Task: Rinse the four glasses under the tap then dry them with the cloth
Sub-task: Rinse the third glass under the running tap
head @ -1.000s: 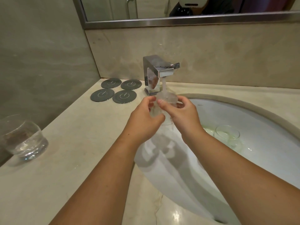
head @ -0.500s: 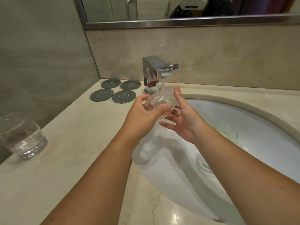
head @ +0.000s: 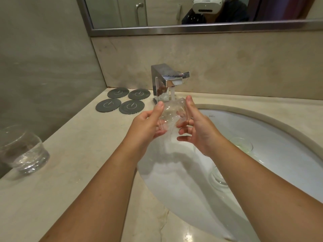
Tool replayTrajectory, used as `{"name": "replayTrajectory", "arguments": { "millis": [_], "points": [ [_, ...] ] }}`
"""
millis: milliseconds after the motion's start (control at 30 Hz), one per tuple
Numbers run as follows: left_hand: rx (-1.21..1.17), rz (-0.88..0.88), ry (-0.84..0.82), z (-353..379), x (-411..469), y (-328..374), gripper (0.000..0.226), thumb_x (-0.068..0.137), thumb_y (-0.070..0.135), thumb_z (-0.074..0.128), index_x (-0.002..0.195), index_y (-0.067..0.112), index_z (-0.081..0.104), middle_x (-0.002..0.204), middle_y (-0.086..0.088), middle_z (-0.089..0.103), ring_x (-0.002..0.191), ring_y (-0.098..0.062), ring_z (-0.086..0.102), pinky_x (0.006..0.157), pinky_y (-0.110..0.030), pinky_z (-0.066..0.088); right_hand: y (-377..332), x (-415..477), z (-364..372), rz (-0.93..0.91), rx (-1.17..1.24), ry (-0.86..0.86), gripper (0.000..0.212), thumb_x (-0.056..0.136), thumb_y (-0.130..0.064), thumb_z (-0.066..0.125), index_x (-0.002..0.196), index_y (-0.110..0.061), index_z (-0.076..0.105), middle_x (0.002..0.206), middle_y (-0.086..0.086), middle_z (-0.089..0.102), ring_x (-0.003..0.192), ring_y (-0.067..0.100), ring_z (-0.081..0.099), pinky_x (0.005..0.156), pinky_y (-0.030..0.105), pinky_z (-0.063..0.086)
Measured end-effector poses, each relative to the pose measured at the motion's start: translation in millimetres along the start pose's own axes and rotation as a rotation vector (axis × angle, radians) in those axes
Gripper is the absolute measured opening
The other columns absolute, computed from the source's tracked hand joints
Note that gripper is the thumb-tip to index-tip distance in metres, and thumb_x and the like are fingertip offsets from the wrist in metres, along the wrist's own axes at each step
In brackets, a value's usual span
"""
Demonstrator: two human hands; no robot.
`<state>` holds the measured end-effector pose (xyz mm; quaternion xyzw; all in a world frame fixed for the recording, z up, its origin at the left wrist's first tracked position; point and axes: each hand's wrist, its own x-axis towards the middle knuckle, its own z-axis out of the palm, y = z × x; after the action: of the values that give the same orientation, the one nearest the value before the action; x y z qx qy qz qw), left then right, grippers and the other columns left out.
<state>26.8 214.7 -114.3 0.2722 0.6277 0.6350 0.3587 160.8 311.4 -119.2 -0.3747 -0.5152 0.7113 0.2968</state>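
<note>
Right fingers point(head: 185, 123) now against glass point(head: 172, 111)

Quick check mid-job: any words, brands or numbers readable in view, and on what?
Sink: small script mark on the inner wall near the tap, too blurred to read.
Coasters: a pale round emblem on each, no letters.
Nothing else shows text.
</note>
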Motion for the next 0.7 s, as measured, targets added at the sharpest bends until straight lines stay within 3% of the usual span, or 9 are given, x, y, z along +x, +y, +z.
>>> {"name": "replayTrajectory", "arguments": {
  "millis": [100,167,267,333,467,567,700],
  "points": [
    [0.027,-0.003,-0.048,1.0,-1.4,0.1,0.057,0.09,0.067,0.074,0.123,0.02,0.069,0.115,-0.008,0.075,0.096,-0.02,0.075,0.079,-0.026,0.059,0.0,0.4,-0.5,-0.038,0.011,0.041,0.071,0.086,-0.078,0.064,0.106,-0.011,0.075,0.077,0.007,0.065,0.062,0.02,0.059,0.07,0.041,0.059],
    [0.061,0.045,-0.105,-0.2,-1.4,-2.9,0.07,0.076,0.064,0.08,0.135,0.031,0.062,0.124,0.005,0.073,0.109,-0.013,0.071,0.09,-0.03,0.059,0.5,0.3,-1.1,-0.043,0.027,0.08,0.067,0.087,-0.077,0.063,0.099,-0.013,0.076,0.071,0.005,0.065,0.06,0.019,0.058,0.071,0.041,0.059],
    [0.144,0.155,-0.172,-3.4,-2.1,-6.3,0.076,0.07,0.05,0.089,0.138,0.052,0.054,0.136,0.005,0.067,0.124,-0.006,0.067,0.103,-0.034,0.056,0.1,-0.2,-2.9,-0.012,0.026,0.092,0.074,0.085,-0.082,0.059,0.101,-0.012,0.077,0.068,0.003,0.064,0.059,0.018,0.059,0.072,0.04,0.06],
    [0.185,0.2,-0.147,-4.6,-3.5,-5.3,0.071,0.074,0.043,0.091,0.136,0.053,0.057,0.134,0.004,0.066,0.121,-0.006,0.07,0.102,-0.036,0.058,0.0,-0.4,-2.9,0.035,0.015,0.063,0.078,0.085,-0.086,0.054,0.102,-0.013,0.076,0.069,0.003,0.064,0.061,0.019,0.061,0.072,0.04,0.059],
    [0.089,0.197,-0.133,-4.3,-4.5,-3.8,0.061,0.075,0.04,0.09,0.131,0.045,0.064,0.131,-0.002,0.072,0.127,-0.015,0.068,0.085,-0.027,0.062,0.2,-0.8,0.5,0.096,0.019,-0.029,0.082,0.084,-0.091,0.046,0.109,-0.019,0.077,0.09,0.005,0.068,0.073,0.022,0.061,0.067,0.038,0.056],
    [0.061,0.18,-0.114,-3.4,-4.8,-3.4,0.059,0.075,0.042,0.087,0.13,0.04,0.065,0.122,-0.007,0.077,0.122,-0.018,0.071,0.081,-0.025,0.062,-0.6,0.0,-0.3,-0.003,0.089,-0.071,0.056,0.094,-0.072,0.058,0.114,-0.024,0.078,0.088,0.0,0.069,0.069,0.019,0.059,0.057,0.033,0.045],
    [0.037,0.167,-0.104,-1.5,-2.8,-5.2,0.055,0.087,0.04,0.088,0.135,0.037,0.062,0.118,-0.008,0.078,0.119,-0.02,0.074,0.086,-0.028,0.062,1.3,2.0,-0.3,-0.14,0.145,-0.074,0.033,0.1,-0.039,0.071,0.125,-0.017,0.074,0.1,0.006,0.071,0.064,0.02,0.052,0.055,0.031,0.04]
  ]
}}
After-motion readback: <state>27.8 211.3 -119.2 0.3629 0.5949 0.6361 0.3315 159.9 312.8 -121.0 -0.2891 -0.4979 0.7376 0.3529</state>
